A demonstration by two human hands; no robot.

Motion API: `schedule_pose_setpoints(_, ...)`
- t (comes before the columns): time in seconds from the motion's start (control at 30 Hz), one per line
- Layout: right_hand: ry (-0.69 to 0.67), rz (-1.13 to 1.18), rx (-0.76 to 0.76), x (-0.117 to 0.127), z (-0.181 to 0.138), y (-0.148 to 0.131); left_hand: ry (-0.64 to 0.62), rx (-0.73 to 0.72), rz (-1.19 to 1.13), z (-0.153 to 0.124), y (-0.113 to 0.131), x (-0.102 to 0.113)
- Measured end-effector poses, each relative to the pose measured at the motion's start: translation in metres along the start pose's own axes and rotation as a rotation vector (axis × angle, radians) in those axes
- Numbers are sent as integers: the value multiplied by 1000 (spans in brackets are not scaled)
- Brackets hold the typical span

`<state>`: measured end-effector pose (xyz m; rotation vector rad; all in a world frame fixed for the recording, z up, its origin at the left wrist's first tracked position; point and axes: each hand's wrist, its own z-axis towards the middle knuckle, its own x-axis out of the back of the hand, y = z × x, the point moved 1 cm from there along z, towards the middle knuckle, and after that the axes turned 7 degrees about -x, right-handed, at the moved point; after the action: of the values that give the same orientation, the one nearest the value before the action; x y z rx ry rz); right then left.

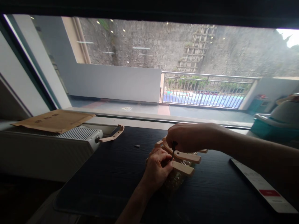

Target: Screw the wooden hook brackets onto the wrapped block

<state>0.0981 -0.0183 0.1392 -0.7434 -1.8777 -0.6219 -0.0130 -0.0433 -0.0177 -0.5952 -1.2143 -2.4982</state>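
My right hand [189, 137] is closed around the handle of a small dark screwdriver [173, 149], its tip pointing down at a wooden assembly [187, 161] of curved light-wood pieces on the black table [112, 174]. My left hand [157, 169] is curled against the near left side of that assembly, fingers pinched beside the tool's tip. What the left fingers pinch is hidden. A clear plastic bag lies under the assembly.
A loose curved wooden piece [113, 135] rests at the table's far left, and a small dark screw [136, 146] lies near it. A white radiator [46, 149] with a brown envelope [54, 119] stands left. A white booklet [263, 186] lies right. A teal object [271, 124] sits far right.
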Motion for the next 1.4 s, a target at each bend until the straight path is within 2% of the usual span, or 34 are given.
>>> schedule_pose_setpoints(0.1,13,-35,-10,2,4,-5,-5,4,-29,0,0,0)
schedule_pose_setpoints(0.3,1,-47,-149,5,4,-3,-19,18,-10,0,1,-1)
schedule_pose_setpoints(0.4,-23,-20,-123,9,-3,0,-22,16,0,0,2,-1)
schedule_pose_setpoints(0.57,54,5,-107,9,-11,4,-15,13,-8,0,0,-1)
schedule_pose_setpoints(0.7,59,21,-58,2,-11,6,-9,5,-20,-1,-1,-1)
schedule_pose_setpoints(1.07,79,13,-38,-2,-8,7,8,2,-27,0,-1,-1)
schedule_pose_setpoints(1.4,70,-36,-42,2,-13,-4,-2,-14,-31,0,0,-1)
